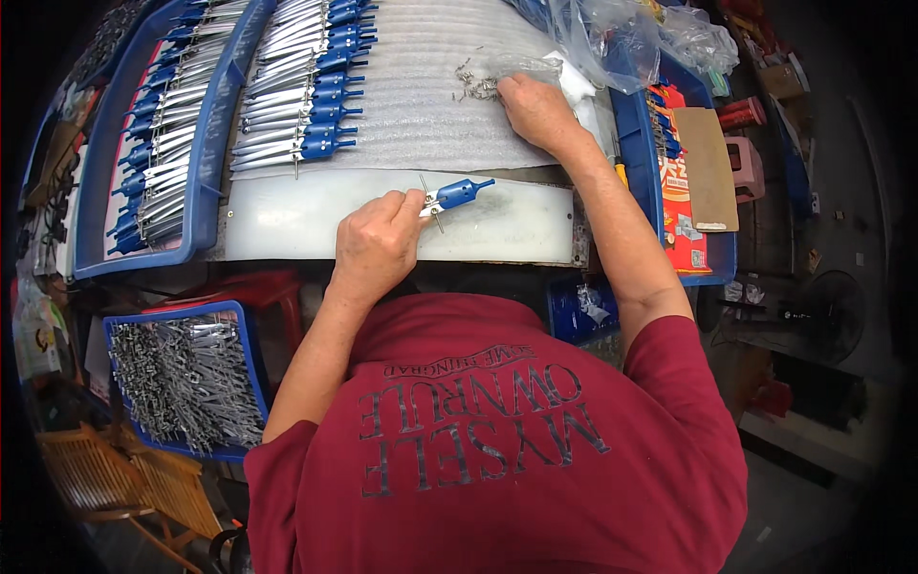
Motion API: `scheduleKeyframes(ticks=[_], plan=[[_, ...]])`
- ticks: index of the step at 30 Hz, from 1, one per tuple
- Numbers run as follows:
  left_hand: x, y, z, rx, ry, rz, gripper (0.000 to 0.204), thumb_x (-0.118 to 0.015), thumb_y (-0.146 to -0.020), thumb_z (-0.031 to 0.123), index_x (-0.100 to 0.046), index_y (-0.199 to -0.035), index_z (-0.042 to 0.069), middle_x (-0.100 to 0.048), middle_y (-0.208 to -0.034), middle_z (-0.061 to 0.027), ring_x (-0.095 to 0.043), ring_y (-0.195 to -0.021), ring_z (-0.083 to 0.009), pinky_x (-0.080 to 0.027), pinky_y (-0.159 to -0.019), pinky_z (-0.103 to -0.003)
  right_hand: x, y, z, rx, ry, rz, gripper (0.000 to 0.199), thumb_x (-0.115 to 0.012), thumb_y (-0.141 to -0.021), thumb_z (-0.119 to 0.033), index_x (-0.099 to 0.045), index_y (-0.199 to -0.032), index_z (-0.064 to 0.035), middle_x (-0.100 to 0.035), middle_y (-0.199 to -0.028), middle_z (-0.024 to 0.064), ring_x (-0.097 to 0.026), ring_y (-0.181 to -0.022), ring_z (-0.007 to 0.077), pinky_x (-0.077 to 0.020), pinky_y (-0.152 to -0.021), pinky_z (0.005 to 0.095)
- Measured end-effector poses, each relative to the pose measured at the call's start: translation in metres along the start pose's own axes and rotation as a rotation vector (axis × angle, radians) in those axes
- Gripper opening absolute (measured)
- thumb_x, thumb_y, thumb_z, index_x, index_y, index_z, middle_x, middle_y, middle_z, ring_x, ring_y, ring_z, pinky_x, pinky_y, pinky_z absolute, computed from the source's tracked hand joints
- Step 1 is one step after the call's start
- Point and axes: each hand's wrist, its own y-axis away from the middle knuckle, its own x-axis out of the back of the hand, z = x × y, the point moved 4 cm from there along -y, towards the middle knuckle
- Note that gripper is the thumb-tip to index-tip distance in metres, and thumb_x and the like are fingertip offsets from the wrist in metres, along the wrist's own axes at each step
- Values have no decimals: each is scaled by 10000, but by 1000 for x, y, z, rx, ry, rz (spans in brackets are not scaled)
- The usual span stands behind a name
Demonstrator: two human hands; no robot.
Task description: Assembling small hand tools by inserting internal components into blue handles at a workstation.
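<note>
- While the left hand (381,239) supports the piece (457,194), orient the blue head away from the palm, as at present, so that the metal fittings are exposed.
- Left hand: closed around the white end. The head and the thin rod (440,225) project beyond the fingers. A firm, steady grip should suffice; fingers sliding forward could knock the rod.
- Piece location: at the near side of the counter (296,230), in front of the foam sheet (421,115). Whether it touches the surface cannot be told.
- Right hand (540,113): thumb and fingers drawn nearly together at the edge of the small parts (473,86) on the sheet. Whether a part is between the fingertips cannot be told.
- Step in hand, as judged: picking out one small part.
- Separate a single part with the fingertips before lifting. Sweeping through the pile would probably scatter it.
- Withdraw toward the body, away from the plastic (703,33) beyond the right hand, which could snag.
- Work above the pale counter, where a dropped part should be easy to find.
- Avoid disturbing the row (320,110) at left, whose blue heads all point right.
</note>
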Motion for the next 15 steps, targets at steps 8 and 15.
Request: scheduleKeyframes(ticks=[8,15], plan=[[-1,1,0,0,2,11,164,-595,-684,76,-510,-821,45,-443,-611,-71,-508,-542,-223,-410,-458,-338,13,6,0,-131,-71,-62,155,-466,-787,-140,-521,-831,-3,-554,-827,192,-528,-774,366,-428,-665,421],[-3,1,-1,14,0,-13,180,-596,-679,65,-515,-838,42,-443,-621,-79,-499,-548,-235,-402,-467,-336,51,37,-41,-130,-703,-241,186,-473,-805,-166,-503,-801,18,-498,-676,101,-466,-645,174,-394,-598,291]])
